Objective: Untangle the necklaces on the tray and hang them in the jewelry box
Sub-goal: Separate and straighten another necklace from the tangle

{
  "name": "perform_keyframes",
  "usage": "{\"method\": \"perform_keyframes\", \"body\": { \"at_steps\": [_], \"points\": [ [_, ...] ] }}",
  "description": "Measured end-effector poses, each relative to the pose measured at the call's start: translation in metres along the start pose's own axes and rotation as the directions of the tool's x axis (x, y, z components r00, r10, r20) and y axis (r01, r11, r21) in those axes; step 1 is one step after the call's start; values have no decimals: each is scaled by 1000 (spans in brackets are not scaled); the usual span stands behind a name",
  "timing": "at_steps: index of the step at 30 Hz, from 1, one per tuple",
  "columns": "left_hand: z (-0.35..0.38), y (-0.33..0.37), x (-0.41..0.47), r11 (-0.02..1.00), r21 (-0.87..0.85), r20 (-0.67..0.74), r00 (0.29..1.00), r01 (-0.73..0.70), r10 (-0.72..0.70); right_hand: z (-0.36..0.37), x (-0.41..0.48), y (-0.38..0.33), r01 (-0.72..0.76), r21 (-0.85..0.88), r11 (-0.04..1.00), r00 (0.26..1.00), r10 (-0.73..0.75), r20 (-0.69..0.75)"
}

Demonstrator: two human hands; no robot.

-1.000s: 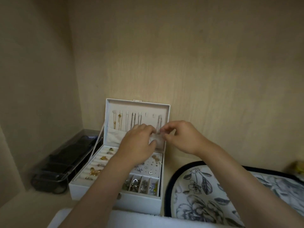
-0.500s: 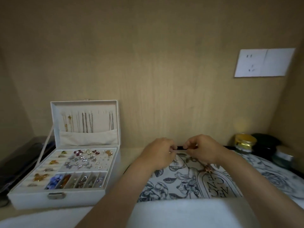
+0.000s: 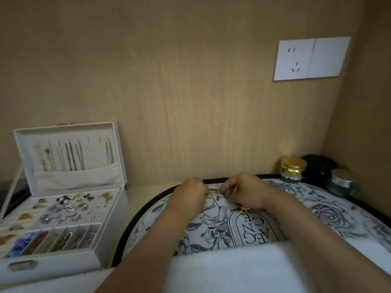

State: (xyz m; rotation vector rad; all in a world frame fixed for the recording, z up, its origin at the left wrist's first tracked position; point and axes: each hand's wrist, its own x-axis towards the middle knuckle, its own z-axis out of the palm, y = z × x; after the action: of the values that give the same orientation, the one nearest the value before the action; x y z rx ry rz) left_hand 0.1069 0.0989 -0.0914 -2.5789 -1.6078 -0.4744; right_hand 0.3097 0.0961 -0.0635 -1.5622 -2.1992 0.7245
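A flower-printed tray (image 3: pixel 330 210) with a dark rim lies at centre right. Over its far part my left hand (image 3: pixel 190 197) and my right hand (image 3: pixel 243 192) face each other, fingers curled, pinching a thin necklace chain (image 3: pixel 214 195) stretched between them. A small gold pendant (image 3: pixel 243 209) dangles under my right hand. The white jewelry box (image 3: pixel 110 246) stands open at the left. Several necklaces (image 3: pixel 72 155) hang inside its upright lid, above a fabric pocket.
A gold-lidded jar (image 3: pixel 293 169), a dark round case (image 3: pixel 318 168) and a silver-lidded jar (image 3: pixel 341 183) stand at the back right corner. A white wall socket (image 3: pixel 310 58) sits on the wooden back wall. A white cloth (image 3: pixel 232 269) lies nearest me.
My hands left the jewelry box lid and moved right onto the tray, where they now pinch a chain. The view swung right, so the box sits at the left.
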Motion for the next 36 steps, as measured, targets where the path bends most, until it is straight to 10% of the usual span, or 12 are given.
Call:
{"method": "perform_keyframes", "body": {
  "at_steps": [5, 16, 24, 28, 36],
  "points": [
    [-2, -16, -9, 988, -37, -78, 985, 151, -153, -7, -4, -1, 6, 59, 998, 1000, -5, -25],
    [6, 28, -6, 952, -274, -3, 990, -139, 143, -25, -15, -12, -109, -166, 980, 969, 142, 203],
    [-19, 16, -19, 937, -347, 14, 1000, -21, 28, -10, -12, -29, -128, 367, 921, 990, 96, 105],
    [-32, 23, -26, 726, -680, 46, 994, 106, -102, -2, -6, -33, -117, 646, 754, 993, 87, 78],
    [-36, -1, -36, 733, -656, 50, 980, 178, -193, 2, -8, -33, -46, 539, 841, 999, 38, 26]
  ]
}}
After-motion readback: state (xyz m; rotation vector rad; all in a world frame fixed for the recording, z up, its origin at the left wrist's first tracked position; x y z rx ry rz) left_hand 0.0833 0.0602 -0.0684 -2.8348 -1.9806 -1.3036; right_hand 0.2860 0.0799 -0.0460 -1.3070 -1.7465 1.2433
